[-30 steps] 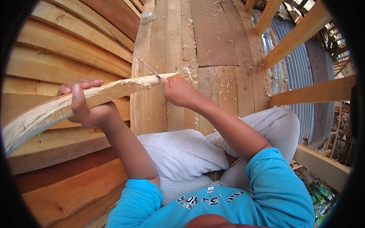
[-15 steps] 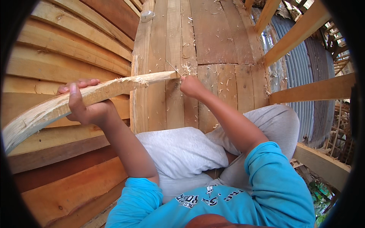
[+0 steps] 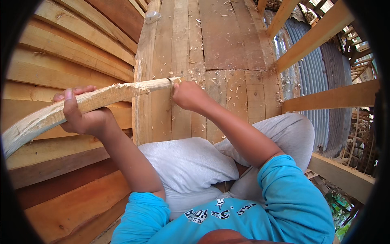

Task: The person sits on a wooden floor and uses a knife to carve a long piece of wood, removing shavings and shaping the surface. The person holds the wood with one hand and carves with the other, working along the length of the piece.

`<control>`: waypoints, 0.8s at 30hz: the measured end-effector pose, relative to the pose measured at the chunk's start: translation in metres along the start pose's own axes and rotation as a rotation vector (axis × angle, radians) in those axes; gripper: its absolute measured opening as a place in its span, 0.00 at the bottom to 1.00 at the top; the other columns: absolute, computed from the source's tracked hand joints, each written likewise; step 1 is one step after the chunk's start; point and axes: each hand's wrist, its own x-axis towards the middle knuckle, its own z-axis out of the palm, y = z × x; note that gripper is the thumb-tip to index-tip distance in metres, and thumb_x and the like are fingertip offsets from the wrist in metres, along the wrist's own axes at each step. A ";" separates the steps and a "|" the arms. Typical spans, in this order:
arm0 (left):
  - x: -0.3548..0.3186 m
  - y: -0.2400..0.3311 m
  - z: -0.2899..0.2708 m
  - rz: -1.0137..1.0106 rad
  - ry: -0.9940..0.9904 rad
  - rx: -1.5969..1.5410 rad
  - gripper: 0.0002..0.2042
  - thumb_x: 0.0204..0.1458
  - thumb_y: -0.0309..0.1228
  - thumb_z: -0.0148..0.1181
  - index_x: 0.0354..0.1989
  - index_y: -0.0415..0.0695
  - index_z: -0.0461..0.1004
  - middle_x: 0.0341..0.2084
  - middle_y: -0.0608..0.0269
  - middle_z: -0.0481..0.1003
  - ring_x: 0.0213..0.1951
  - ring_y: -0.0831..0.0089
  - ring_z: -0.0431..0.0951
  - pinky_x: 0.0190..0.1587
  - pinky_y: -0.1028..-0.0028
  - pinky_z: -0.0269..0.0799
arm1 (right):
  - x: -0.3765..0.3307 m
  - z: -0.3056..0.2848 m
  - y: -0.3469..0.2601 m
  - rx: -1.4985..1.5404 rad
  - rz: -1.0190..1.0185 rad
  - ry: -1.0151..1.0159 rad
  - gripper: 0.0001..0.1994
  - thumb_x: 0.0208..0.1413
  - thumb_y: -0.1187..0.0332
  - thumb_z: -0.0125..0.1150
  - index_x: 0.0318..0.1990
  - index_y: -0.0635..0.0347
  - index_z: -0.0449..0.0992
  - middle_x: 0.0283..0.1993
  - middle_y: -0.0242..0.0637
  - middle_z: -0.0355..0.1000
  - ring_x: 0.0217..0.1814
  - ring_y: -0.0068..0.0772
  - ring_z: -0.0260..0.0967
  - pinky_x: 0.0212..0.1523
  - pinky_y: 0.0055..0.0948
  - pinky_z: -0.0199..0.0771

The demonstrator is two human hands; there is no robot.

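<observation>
A long, curved piece of pale wood (image 3: pixel 115 94) slants up from the left rim to a narrowed tip over the floor. Around its thicker part wraps my left hand (image 3: pixel 86 118), thumb on the near side and fingertips showing over the far edge. My right hand (image 3: pixel 188 95) is closed at the narrow end, gripping a knife. The knife's thin dark blade (image 3: pixel 170 82) lies across the wood just short of the tip; the handle is hidden in my fist. Rough, curled slivers stand up along the wood's upper edge.
Wood shavings (image 3: pixel 231 87) are scattered over the plank floor (image 3: pixel 162 49). Overlapping boards (image 3: pixel 69 65) form a wall on the left. On the right are wooden rails (image 3: pixel 333 95) with corrugated metal (image 3: pixel 306 53) beyond them. A clear plastic object (image 3: pixel 152 17) lies at the far left.
My right hand and the knife have moved left, from the wood's tip to a little way back along it. My left hand keeps its hold. The whole view has shifted slightly.
</observation>
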 end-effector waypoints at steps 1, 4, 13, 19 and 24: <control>0.000 0.000 0.001 0.013 0.005 0.000 0.11 0.42 0.27 0.59 0.33 0.41 0.64 0.22 0.64 0.63 0.20 0.72 0.70 0.22 0.72 0.75 | 0.000 -0.001 0.002 -0.020 0.002 0.030 0.18 0.55 0.66 0.47 0.34 0.75 0.77 0.37 0.65 0.74 0.43 0.63 0.74 0.48 0.50 0.73; 0.002 0.003 0.000 0.051 0.002 -0.007 0.10 0.42 0.25 0.59 0.30 0.40 0.64 0.20 0.64 0.62 0.18 0.71 0.70 0.20 0.71 0.76 | 0.009 -0.013 0.013 -0.110 0.049 0.064 0.17 0.56 0.65 0.48 0.36 0.75 0.75 0.38 0.64 0.75 0.45 0.63 0.74 0.50 0.50 0.73; 0.014 0.015 -0.013 0.131 0.063 0.057 0.13 0.42 0.22 0.60 0.33 0.31 0.64 0.16 0.51 0.68 0.16 0.62 0.73 0.23 0.66 0.75 | 0.021 -0.047 0.069 -0.410 -0.034 0.123 0.14 0.54 0.76 0.52 0.46 0.77 0.69 0.46 0.62 0.73 0.49 0.58 0.74 0.50 0.45 0.75; 0.013 0.019 -0.014 0.170 0.093 0.062 0.09 0.40 0.21 0.62 0.24 0.33 0.66 0.20 0.58 0.68 0.15 0.68 0.73 0.19 0.71 0.77 | -0.013 0.017 0.072 -0.463 -0.106 0.028 0.13 0.55 0.78 0.50 0.45 0.77 0.74 0.38 0.58 0.75 0.44 0.55 0.76 0.46 0.43 0.77; 0.016 0.034 -0.020 0.177 0.109 0.057 0.10 0.39 0.19 0.62 0.26 0.32 0.65 0.21 0.57 0.68 0.15 0.68 0.73 0.18 0.71 0.77 | -0.041 0.085 0.055 -0.471 -0.293 0.114 0.21 0.57 0.77 0.46 0.59 0.65 0.69 0.32 0.53 0.76 0.32 0.53 0.77 0.31 0.48 0.76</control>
